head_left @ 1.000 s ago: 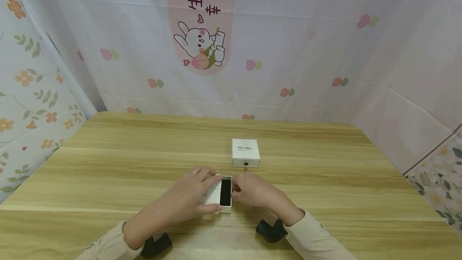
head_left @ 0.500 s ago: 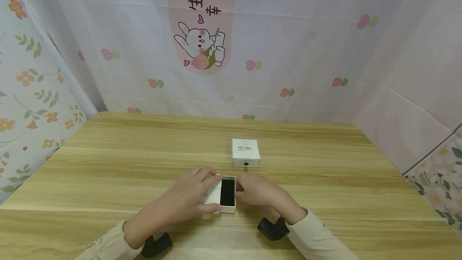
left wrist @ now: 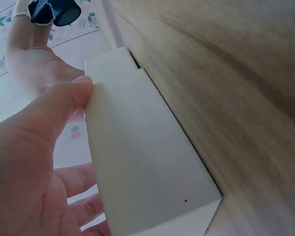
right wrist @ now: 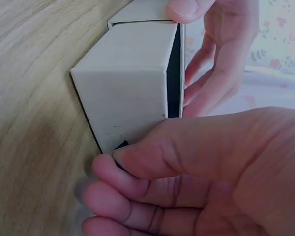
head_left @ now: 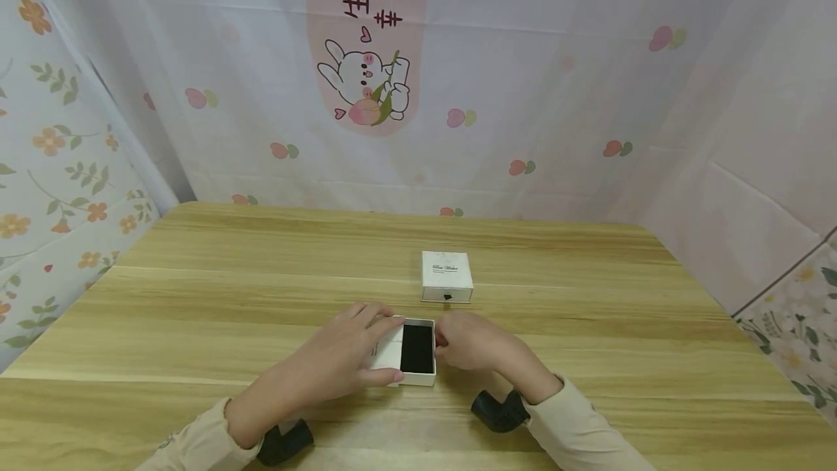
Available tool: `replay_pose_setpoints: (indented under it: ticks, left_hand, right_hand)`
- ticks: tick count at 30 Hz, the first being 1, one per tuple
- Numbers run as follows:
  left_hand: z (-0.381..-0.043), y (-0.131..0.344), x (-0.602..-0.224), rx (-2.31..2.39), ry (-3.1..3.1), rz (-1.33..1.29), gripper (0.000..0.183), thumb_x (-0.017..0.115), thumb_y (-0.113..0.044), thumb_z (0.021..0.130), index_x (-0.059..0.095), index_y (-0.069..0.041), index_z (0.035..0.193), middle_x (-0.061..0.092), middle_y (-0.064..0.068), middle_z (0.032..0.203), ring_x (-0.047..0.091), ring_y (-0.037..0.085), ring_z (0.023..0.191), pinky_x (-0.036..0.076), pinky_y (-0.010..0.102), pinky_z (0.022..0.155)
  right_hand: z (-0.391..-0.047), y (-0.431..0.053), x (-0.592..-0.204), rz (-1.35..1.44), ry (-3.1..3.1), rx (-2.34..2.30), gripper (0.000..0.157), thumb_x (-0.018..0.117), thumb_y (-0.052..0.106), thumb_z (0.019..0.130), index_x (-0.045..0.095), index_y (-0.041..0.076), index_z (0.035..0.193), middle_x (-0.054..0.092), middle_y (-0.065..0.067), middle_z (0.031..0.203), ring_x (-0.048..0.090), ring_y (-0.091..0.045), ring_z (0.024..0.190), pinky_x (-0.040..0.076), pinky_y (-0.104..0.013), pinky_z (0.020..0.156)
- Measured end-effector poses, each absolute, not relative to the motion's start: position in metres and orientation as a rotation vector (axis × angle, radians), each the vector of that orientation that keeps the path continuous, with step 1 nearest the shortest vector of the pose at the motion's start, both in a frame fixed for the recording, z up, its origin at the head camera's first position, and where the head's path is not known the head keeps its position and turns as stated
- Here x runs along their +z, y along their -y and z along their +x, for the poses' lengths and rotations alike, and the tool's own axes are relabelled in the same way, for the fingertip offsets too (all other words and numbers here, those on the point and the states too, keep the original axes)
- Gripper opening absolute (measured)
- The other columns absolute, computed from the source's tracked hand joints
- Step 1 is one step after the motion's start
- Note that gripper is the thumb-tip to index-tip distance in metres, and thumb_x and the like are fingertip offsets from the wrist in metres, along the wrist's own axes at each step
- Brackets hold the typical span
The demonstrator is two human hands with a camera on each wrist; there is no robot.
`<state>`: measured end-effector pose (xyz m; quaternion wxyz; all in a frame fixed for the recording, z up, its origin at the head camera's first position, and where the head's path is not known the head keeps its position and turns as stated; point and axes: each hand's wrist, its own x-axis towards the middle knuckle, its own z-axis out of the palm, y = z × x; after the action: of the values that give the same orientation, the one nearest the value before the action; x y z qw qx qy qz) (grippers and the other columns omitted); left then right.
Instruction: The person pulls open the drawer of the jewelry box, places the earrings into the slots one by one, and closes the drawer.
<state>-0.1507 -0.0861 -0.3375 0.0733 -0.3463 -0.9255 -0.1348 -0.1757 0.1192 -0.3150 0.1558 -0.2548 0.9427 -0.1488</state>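
A white slide-out gift box lies in front of me with its drawer (head_left: 418, 379) partly out to the right, and a black lining (head_left: 417, 349) shows inside. My left hand (head_left: 340, 355) grips the sleeve (head_left: 387, 353), thumb on the near side and fingers over the top and far side. In the left wrist view the thumb presses near the edge where sleeve and drawer meet. My right hand (head_left: 474, 344) pinches the small black pull tab (right wrist: 122, 144) on the drawer's end between thumb and index finger. The other right fingers are curled beneath it.
Behind the hands stands a second white box (head_left: 447, 276), closed, with printed lettering and a black tab facing me. Both sit on a wooden table (head_left: 275, 275). Printed curtains (head_left: 556, 78) hang behind and at the sides. A black device (head_left: 500, 411) is strapped at each wrist.
My right hand has moved a little to the right, drawing the drawer farther out of the sleeve, so more black lining shows. The left hand has stayed in place on the sleeve.
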Motion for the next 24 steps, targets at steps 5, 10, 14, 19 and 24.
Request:
replay_pose_setpoints:
  ticks: [5,10,14,19,24]
  left_hand:
    - [-0.151,0.086,-0.337,-0.414,2.773,-1.045,0.066,0.06,-0.053,0.078,0.051,-0.011,0.127,0.052,0.003,0.121,0.047,0.018,0.109,0.04,0.038,0.094]
    - [-0.151,0.085,-0.338,-0.38,2.745,-1.044,0.065,0.059,-0.055,0.079,0.052,-0.01,0.125,0.052,0.004,0.119,0.049,0.018,0.104,0.043,0.037,0.089]
    - [-0.151,0.085,-0.339,-0.35,2.745,-1.035,0.066,0.059,-0.056,0.078,0.053,-0.01,0.125,0.052,0.004,0.119,0.049,0.018,0.104,0.044,0.036,0.088]
    - [-0.151,0.085,-0.339,-0.322,2.764,-1.032,0.067,0.057,-0.056,0.079,0.052,-0.01,0.127,0.052,0.004,0.121,0.049,0.019,0.108,0.042,0.037,0.092]
    - [-0.151,0.085,-0.339,-0.313,2.744,-1.045,0.065,0.056,-0.055,0.08,0.052,-0.009,0.125,0.052,0.005,0.12,0.049,0.02,0.107,0.042,0.038,0.092]
  right_hand:
    - [-0.177,-0.121,-0.314,-0.734,-2.694,-0.397,0.036,0.061,0.008,0.081,0.04,0.012,0.052,0.031,0.006,0.051,0.031,-0.009,0.049,0.022,-0.022,0.046]
    - [-0.177,-0.123,-0.314,-0.749,-2.69,-0.397,0.041,0.06,0.007,0.081,0.034,0.015,0.05,0.027,0.007,0.049,0.028,-0.009,0.046,0.021,-0.022,0.046]
    - [-0.176,-0.124,-0.312,-0.722,-2.7,-0.39,0.041,0.061,0.008,0.081,0.035,0.015,0.05,0.027,0.007,0.049,0.027,-0.009,0.047,0.021,-0.023,0.046]
    - [-0.174,-0.127,-0.305,-0.623,-2.723,-0.379,0.016,0.062,0.009,0.08,0.057,0.009,0.065,0.049,0.004,0.062,0.042,-0.011,0.058,0.036,-0.026,0.053]
    - [-0.172,-0.129,-0.295,-0.627,-2.749,-0.469,0.031,0.059,0.015,0.085,0.055,0.002,0.112,0.055,-0.006,0.109,0.054,-0.017,0.087,0.047,-0.034,0.077]
